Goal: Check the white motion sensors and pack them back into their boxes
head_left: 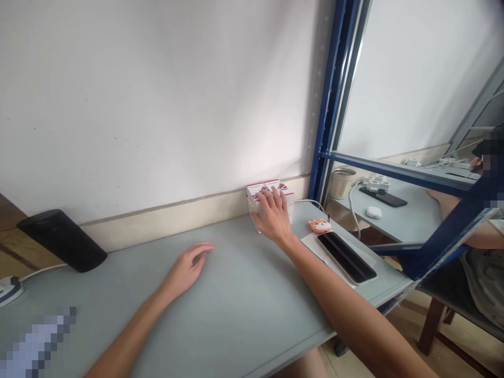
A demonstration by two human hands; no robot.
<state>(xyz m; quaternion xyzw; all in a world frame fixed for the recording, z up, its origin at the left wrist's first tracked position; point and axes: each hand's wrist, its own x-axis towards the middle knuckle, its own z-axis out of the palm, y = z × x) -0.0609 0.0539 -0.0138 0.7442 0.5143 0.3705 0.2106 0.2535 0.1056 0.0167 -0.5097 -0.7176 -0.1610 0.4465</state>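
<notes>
Two small white boxes with red edges (255, 188) stand side by side against the wall at the back of the grey table (236, 294). My right hand (272, 212) lies over their top and front, its fingers spread across them; whether it grips them cannot be made out. Resting on the table left of the boxes is my left hand (189, 268), fingers apart and slightly curled, holding nothing. Right of my right hand are an orange animal-faced case (320, 226) and a black phone (346, 257) on white paper.
A black cylinder (63, 239) leans at the back left, near a white device (10, 290). Blue metal framing (328, 100) borders the table on the right. Beyond it, a person sits at another table (397, 223) with a cup (342, 182), white earbud case (374, 212) and power strip.
</notes>
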